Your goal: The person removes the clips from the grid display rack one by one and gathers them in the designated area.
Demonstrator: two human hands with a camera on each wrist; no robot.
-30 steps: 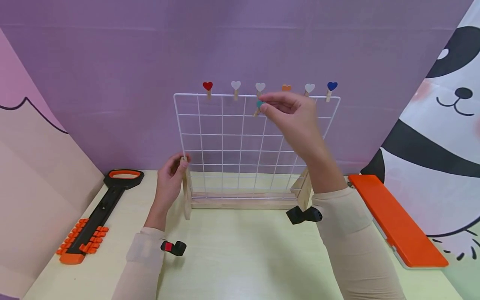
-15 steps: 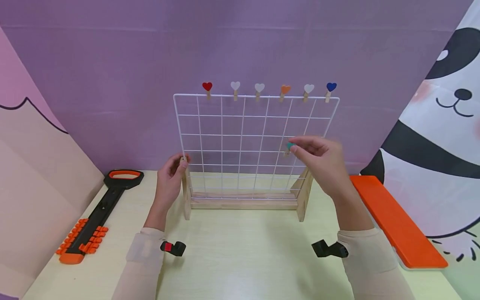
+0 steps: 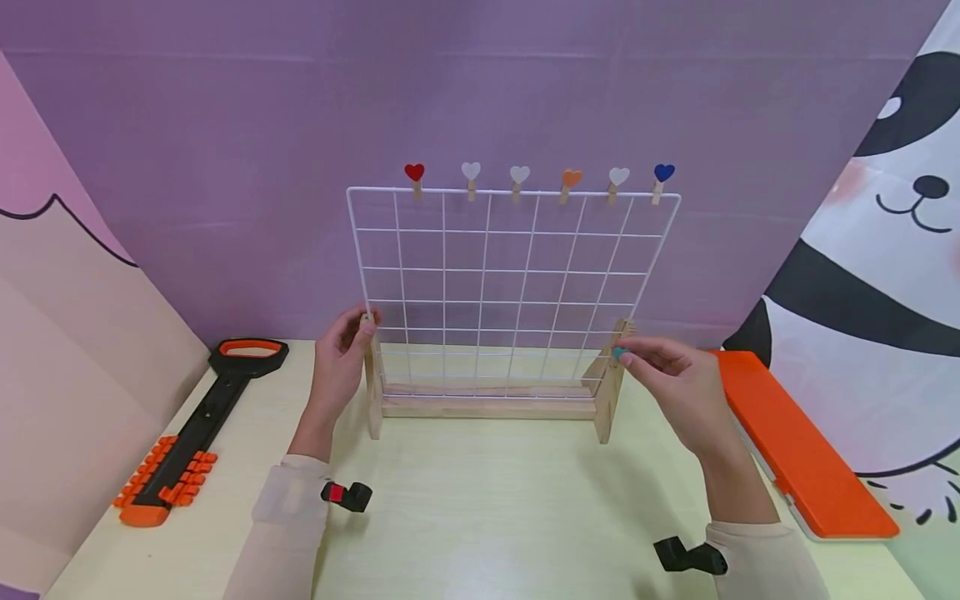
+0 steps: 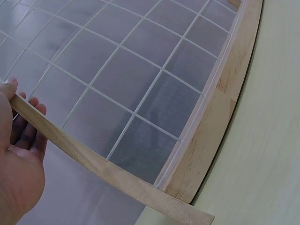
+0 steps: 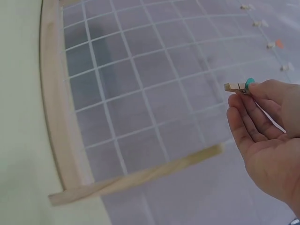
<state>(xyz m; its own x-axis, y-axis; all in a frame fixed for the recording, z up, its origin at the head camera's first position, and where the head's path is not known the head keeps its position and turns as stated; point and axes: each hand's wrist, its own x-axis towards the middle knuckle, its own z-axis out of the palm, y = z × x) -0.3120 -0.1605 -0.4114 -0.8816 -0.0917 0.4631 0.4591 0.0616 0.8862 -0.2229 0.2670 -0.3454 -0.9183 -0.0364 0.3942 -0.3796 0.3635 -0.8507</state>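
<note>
A white wire grid point(image 3: 502, 271) stands in a wooden base point(image 3: 487, 407) on the table. Along its top wire sit several heart clothespins, among them a red one point(image 3: 415, 173), an orange one point(image 3: 572, 179) and a blue one point(image 3: 663, 173). My left hand point(image 3: 341, 354) grips the top of the base's left upright point(image 4: 89, 157), thumb in front and fingers behind. Between thumb and fingertips, my right hand point(image 3: 675, 383) pinches a small wooden clothespin point(image 5: 236, 87) with a teal heart point(image 5: 249, 83). In the head view this clothespin overlaps the right upright point(image 3: 611, 387).
At the left on the table point(image 3: 480, 517) lies a black and orange tool point(image 3: 202, 425) with rows of orange tabs. An orange-lidded flat case point(image 3: 810, 450) lies at the right. A purple backdrop point(image 3: 480, 92) hangs behind the grid, with a panda print point(image 3: 870, 325) at the right.
My right hand has moved down and to the right with the teal-heart clothespin, from near the top wire to the right upright. My left hand stays on the left upright.
</note>
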